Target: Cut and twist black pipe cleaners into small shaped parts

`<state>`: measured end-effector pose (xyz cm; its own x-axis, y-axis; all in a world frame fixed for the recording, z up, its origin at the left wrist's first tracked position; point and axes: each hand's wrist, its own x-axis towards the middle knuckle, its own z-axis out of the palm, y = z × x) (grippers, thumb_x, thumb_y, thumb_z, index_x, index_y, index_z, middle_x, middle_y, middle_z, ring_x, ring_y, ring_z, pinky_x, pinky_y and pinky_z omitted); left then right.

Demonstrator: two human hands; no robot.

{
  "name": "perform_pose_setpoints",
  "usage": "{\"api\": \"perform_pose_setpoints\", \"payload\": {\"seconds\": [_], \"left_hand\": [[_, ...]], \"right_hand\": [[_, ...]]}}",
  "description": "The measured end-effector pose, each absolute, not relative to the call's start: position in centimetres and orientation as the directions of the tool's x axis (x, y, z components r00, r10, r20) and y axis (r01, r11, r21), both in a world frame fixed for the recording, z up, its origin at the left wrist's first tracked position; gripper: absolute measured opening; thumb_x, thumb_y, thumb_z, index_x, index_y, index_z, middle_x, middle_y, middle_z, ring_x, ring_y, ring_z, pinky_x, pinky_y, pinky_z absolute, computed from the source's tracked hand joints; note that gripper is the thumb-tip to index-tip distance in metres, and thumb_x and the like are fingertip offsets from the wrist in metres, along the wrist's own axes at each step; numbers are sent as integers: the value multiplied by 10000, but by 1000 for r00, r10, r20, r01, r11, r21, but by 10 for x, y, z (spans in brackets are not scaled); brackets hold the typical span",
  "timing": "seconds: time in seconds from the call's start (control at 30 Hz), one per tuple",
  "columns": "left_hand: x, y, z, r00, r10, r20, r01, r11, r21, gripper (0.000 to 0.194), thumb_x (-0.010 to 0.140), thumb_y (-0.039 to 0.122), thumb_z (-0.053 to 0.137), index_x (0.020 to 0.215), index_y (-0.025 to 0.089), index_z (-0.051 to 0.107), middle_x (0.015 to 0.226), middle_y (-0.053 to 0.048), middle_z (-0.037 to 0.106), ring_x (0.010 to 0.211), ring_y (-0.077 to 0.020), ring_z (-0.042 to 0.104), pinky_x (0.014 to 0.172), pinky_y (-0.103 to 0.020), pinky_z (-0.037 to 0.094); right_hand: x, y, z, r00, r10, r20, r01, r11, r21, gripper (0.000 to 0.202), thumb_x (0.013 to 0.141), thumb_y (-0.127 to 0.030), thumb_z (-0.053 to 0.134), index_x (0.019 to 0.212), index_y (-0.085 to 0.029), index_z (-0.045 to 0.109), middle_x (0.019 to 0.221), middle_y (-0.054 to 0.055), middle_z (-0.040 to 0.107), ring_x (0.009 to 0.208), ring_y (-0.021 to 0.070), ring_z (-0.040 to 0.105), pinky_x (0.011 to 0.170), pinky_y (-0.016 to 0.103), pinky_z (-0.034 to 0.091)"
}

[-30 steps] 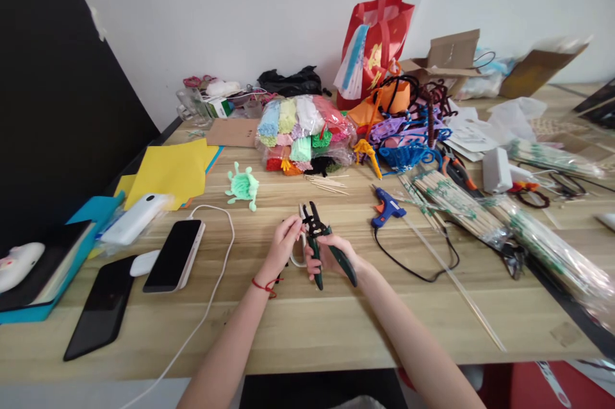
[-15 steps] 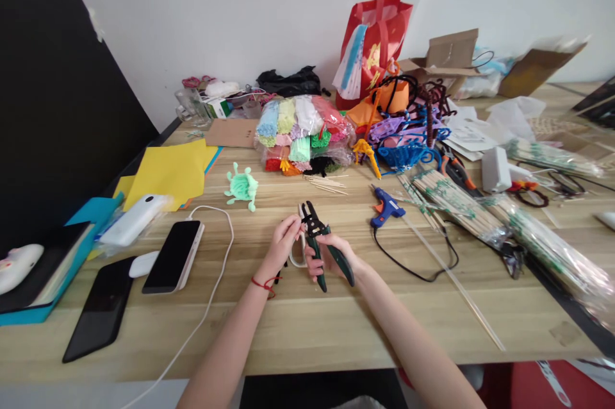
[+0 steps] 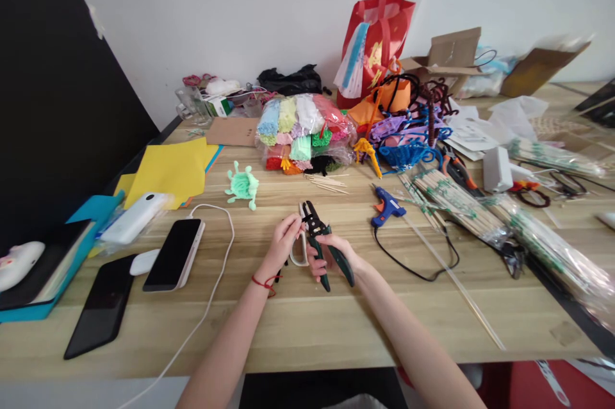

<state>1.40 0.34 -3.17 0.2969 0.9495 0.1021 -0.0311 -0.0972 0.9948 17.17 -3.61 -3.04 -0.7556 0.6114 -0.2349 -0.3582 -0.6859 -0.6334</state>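
My right hand (image 3: 331, 255) is wrapped round the dark green handles of a pair of pliers (image 3: 316, 224), whose black jaws point away from me. Close to the left side of the jaws, my left hand (image 3: 287, 234) pinches a small dark piece, too small to make out. A red string bracelet circles the left wrist. White-handled scissors (image 3: 300, 255) lie on the table, partly hidden beneath the hands and the pliers. Farther back to the left is a mint-green fuzzy figure (image 3: 243, 185), touched by neither hand.
A blue glue gun (image 3: 385, 206) with its cord lies to the right, near wrapped stick bundles (image 3: 459, 207). Bagged coloured fuzzy stems (image 3: 302, 130) sit behind. Thin sticks (image 3: 327, 183) lie in front of them. A phone (image 3: 173, 255) and white cable are on the left.
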Motion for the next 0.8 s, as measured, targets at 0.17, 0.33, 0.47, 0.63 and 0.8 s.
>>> {"api": "perform_pose_setpoints", "payload": {"seconds": [0.17, 0.33, 0.47, 0.63, 0.8], "left_hand": [[15, 3, -31, 284, 956, 76, -46, -66, 997, 348, 813, 483, 527, 669, 167, 509, 639, 6, 455, 602, -109, 398, 573, -218, 345], [15, 3, -32, 283, 956, 79, -55, -66, 996, 347, 811, 480, 532, 671, 164, 506, 643, 6, 456, 596, -105, 393, 565, -216, 341], [13, 3, -32, 289, 953, 88, -34, -82, 996, 338, 835, 459, 508, 667, 165, 507, 624, 13, 433, 589, -105, 388, 567, -219, 331], [11, 4, -35, 239, 969, 64, -42, -55, 998, 359, 811, 489, 523, 654, 167, 506, 605, 19, 438, 573, -103, 391, 564, -220, 332], [13, 8, -41, 211, 977, 29, -78, -13, 997, 363, 810, 492, 510, 645, 170, 487, 559, 35, 414, 530, -95, 371, 537, -219, 316]], "right_hand": [[171, -37, -36, -739, 624, -254, -358, -684, -636, 340, 752, -517, 509, 726, -186, 435, 521, -57, 359, 457, 95, 366, 537, 269, 396], [172, -35, -39, -756, 605, -248, -354, -697, -623, 329, 737, -502, 520, 717, -186, 433, 518, -61, 349, 448, 92, 354, 526, 266, 388], [174, -33, -27, -770, 621, -148, -425, -672, -607, 373, 679, -529, 534, 734, -165, 476, 552, -32, 387, 504, 122, 409, 589, 317, 414], [186, -30, -14, -584, 807, -91, -572, -489, -659, 375, 714, -543, 469, 781, -175, 494, 627, -8, 400, 597, 157, 440, 660, 364, 424], [207, -22, -20, -8, 1000, 25, -136, 24, -990, 391, 728, -464, 537, 1000, -184, 519, 826, 49, 510, 803, 214, 495, 801, 385, 392]]}}
